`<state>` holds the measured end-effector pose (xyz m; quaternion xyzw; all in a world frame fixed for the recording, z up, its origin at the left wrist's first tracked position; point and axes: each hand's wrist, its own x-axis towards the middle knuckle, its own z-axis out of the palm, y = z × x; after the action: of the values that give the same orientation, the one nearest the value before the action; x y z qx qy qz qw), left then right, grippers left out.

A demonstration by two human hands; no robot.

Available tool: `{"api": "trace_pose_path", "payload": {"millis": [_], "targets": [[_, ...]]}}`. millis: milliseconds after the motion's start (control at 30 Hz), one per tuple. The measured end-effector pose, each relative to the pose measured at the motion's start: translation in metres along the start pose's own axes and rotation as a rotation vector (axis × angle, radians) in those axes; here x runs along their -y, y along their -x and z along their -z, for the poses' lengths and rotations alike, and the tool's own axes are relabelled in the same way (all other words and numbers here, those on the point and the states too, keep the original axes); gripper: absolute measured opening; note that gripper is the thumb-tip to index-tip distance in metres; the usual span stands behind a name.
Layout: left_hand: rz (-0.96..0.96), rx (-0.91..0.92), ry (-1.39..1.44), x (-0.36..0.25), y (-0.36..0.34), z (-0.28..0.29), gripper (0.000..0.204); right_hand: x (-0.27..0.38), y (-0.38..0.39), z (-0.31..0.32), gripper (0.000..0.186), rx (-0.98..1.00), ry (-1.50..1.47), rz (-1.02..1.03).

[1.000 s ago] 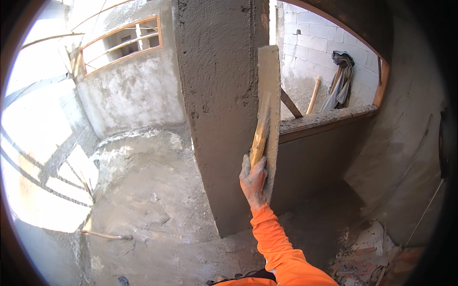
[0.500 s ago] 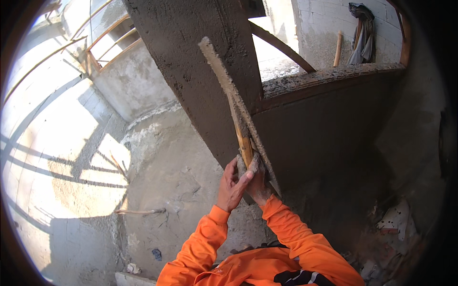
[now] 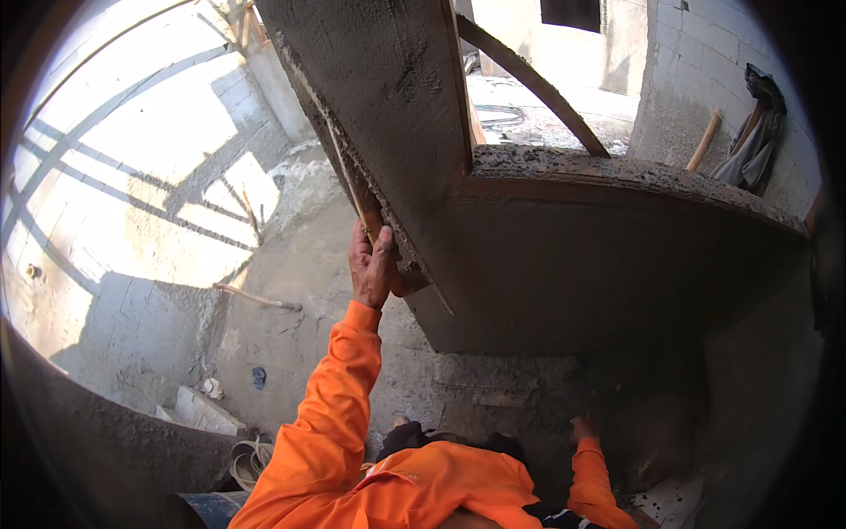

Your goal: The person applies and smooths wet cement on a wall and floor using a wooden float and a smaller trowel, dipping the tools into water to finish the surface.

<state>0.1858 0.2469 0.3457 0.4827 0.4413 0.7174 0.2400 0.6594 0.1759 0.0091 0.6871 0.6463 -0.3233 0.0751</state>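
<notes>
My left hand (image 3: 372, 269) is closed around the wooden handle of a long plastering float (image 3: 338, 137), whose narrow edge is crusted with mortar. The float stands slanted along the left edge of a grey plastered pillar (image 3: 379, 97), its blade seen almost edge-on. Whether the whole blade touches the plaster is hard to make out. Away from the tool, my right hand (image 3: 583, 429) hangs low at the right in shadow, near the foot of the plastered wall (image 3: 573, 264). Its fingers are too dark and small to read.
A mortar-strewn sill (image 3: 617, 172) joins the pillar at the right, with a slanting wooden brace (image 3: 538, 84) above it. On the floor at left lie a stick (image 3: 257, 298) and a pale block (image 3: 207, 410). A blue container (image 3: 207, 510) stands at lower left.
My right hand has left the float and dropped to the lower right. My left hand and the float have moved left to the pillar's edge. The view has shifted.
</notes>
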Motion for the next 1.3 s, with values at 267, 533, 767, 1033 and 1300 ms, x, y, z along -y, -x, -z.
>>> {"api": "trace_pose_path", "payload": {"millis": [267,533,767,1033,1300], "targets": [[-0.448,0.014,-0.052,-0.056,-0.105,-0.040,0.052,-0.082,-0.032,-0.005,0.041,-0.227,-0.144,-0.107],[-0.368,0.177,-0.089,-0.077,-0.143,-0.065,0.053,-0.012,-0.042,-0.060,0.038,0.010,-0.837,-0.188],[-0.348,0.169,-0.208,-0.093,-0.149,-0.057,0.055,-0.031,-0.029,-0.094,0.034,-0.039,-0.911,-0.294],[-0.430,0.147,-0.200,-0.089,-0.157,-0.054,0.056,-0.025,-0.026,-0.087,0.034,-0.029,-0.942,-0.325],[-0.453,0.128,-0.250,-0.086,-0.150,-0.051,0.057,-0.026,-0.038,-0.083,0.038,0.003,-0.874,-0.298]]}}
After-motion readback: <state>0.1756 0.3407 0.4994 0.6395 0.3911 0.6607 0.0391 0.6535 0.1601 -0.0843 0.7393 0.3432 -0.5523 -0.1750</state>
